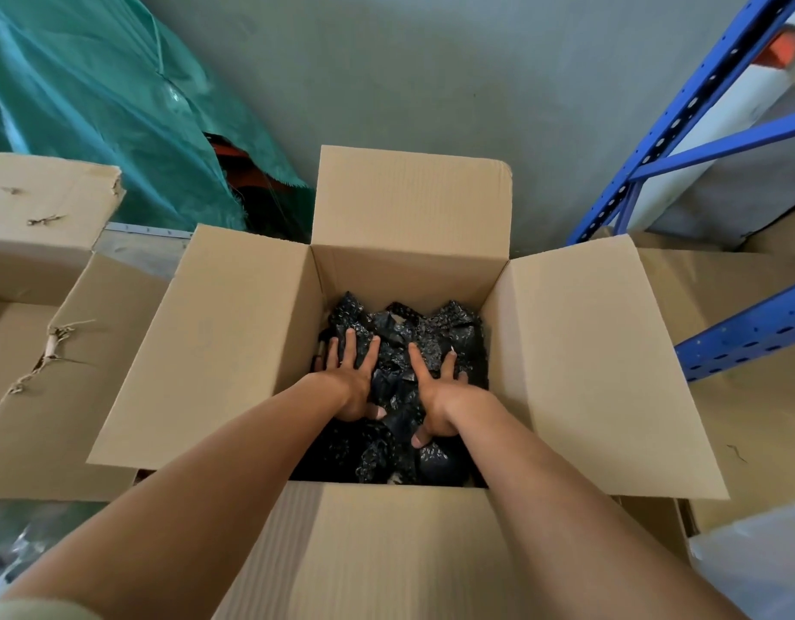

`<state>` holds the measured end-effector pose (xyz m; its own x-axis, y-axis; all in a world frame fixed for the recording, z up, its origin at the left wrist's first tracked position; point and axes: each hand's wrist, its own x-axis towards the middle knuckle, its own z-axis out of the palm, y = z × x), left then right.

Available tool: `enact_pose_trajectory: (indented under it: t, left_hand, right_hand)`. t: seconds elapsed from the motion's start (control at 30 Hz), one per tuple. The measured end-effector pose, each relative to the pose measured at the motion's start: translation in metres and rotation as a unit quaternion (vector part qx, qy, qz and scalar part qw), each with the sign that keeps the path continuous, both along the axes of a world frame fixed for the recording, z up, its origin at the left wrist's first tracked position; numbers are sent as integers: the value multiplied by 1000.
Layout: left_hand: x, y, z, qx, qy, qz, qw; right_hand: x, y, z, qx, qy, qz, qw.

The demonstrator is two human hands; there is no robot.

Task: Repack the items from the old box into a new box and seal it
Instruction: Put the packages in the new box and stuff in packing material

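Both hands lie flat with fingers spread, gripping nothing: the left hand (pixel 353 378) and the right hand (pixel 440 396) press side by side on a heap of black patterned plastic bags (pixel 413 333). Those bags fill the bottom of the new cardboard box (pixel 234 342) around the hands, its four flaps folded out. Left of it stands a torn old box (pixel 37 208); beyond that, a green tarpaulin (pixel 96 105). A blue metal rack (pixel 681 109) rises to the right.

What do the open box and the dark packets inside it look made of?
Open box: corrugated cardboard, matte tan; faint ribbing lines show on the flaps. Dark packets: probably thin plastic film, glossy and crinkled, with a pale printed pattern.
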<state>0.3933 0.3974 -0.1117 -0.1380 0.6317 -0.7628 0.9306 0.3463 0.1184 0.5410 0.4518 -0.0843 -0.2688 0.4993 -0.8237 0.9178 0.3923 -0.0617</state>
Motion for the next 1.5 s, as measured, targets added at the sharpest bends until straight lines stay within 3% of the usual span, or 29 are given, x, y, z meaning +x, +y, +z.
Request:
enact_pose_trajectory:
  t: [0.37,0.5,0.63,0.73,0.97,1.17,1.4,1.5]
  left_hand:
    - [0,3,-3,17,20,-16,1000]
    - [-2,-5,2,100,61,-38,992]
    - [-8,-6,19,80,37,-16,996]
    - [-4,-6,48,123,25,-3,992]
    - [-8,-54,134,345,20,84,935]
    - [-37,-125,152,435,26,142,889]
    - [-54,-189,123,345,185,205,897]
    - [-57,-194,119,332,129,342,869]
  right_hand:
    - [-6,0,-16,34,-28,-2,999]
    - [-5,-2,-2,42,-8,-13,999]
    - [-2,-6,23,78,22,-7,997]
    - [2,-8,51,100,73,-14,992]
    - [44,-26,156,236,192,-29,952]
    - [114,-51,190,303,213,-87,925]
    - [172,-80,153,337,126,-187,914]
    - [187,-86,144,290,145,-252,912]
